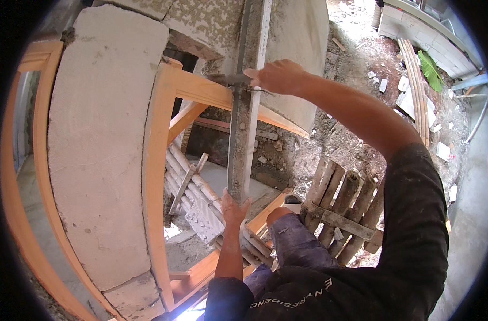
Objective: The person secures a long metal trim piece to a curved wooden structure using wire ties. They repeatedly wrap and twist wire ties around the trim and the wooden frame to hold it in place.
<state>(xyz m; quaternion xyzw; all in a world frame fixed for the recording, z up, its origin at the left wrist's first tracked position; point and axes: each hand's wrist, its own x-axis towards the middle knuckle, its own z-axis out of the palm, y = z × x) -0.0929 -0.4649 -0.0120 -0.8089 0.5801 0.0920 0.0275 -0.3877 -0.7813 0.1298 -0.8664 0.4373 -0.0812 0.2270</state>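
A long straight metal bar [246,117], smeared with mortar, runs from the top of the view down to my left hand [234,207]. That hand cups the bar's near end, fingers on one side and thumb on the other. Farther up, my right hand [280,76] is closed on a tool with a dark flat blade [235,79], like a trowel; its handle is hidden in the fingers. The blade lies across the bar, close to the orange wooden frame [201,90]. Beside the frame stands a pale block wall [102,144], with patchy mortar on the part beyond.
A second wooden frame [40,160] stands at the left. Below lie bamboo poles [188,174] and a rough slatted wooden platform [343,206], near my leg. Rubble, long poles [415,91] and a green leaf [429,70] lie on the ground at right.
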